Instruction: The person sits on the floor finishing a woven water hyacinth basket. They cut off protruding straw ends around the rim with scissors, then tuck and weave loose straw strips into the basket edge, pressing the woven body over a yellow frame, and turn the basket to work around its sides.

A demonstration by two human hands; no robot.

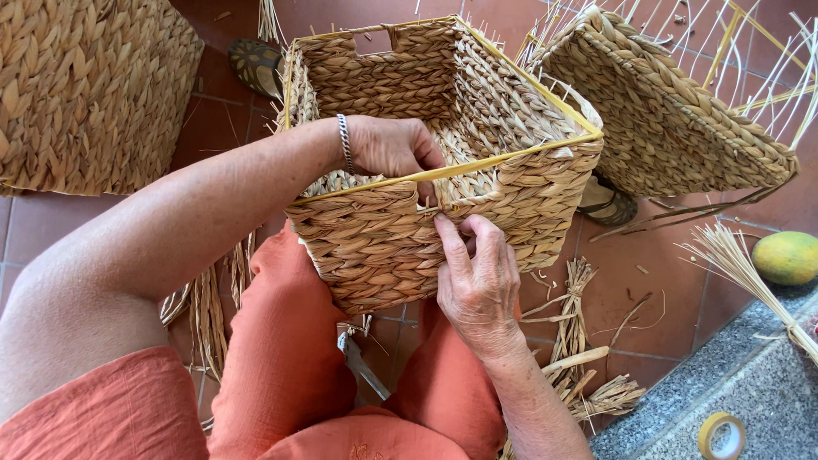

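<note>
Head view: one square woven basket (477,111) rests tilted on the person's lap, its open mouth facing up and slightly away, its yellow rim (511,158) running level from left to right along the near wall. The left hand (392,146) reaches over that rim into the basket, wrist bent down, fingers curled on the near wall by the handle notch; a bracelet (344,141) circles the wrist. The right hand (477,277) comes up from below, palm against the outer wall, fingers pinching the weave just under the notch. Three baskets show in all: a second (85,94) at the upper left on the tiled floor (656,298), and a third (665,111), unfinished with loose stakes, at the upper right. One tape roll (721,436) lies at the lower right, one green fruit (786,257) near the right edge, and straw bundles (579,375) beside the knees.
</note>
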